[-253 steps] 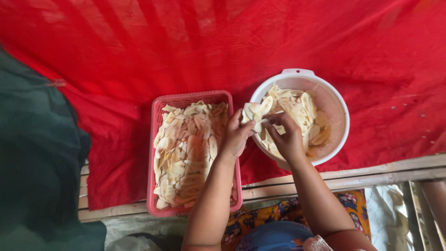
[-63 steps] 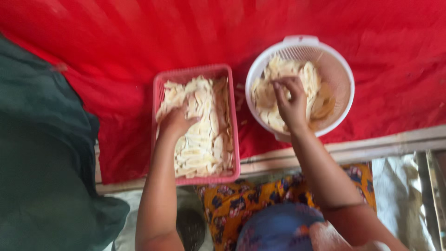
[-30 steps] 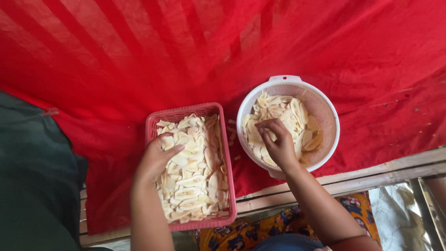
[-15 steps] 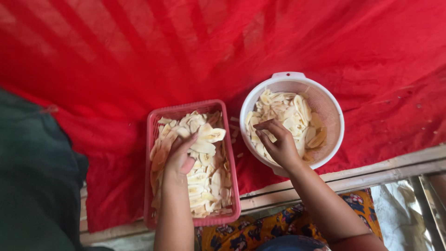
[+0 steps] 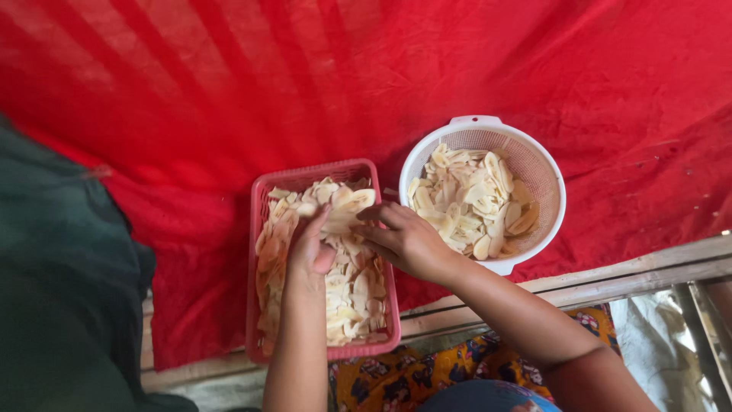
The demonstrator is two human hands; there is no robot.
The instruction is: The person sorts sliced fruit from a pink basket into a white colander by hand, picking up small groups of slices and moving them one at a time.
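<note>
Here I see both hands over the pink basket (image 5: 262, 229) of pale slices (image 5: 352, 286). My left hand (image 5: 311, 248) pinches slices; my right hand (image 5: 404, 240), fingers spread wide, rests on them left of the white colander (image 5: 545, 172).

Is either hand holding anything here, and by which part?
Both hands, left hand and right hand, rest on the pale slices in the pink basket. Whether either actually grips a slice cannot be told.

Plastic basket (image 5: 255, 252), matt cloth (image 5: 229, 84)
</note>
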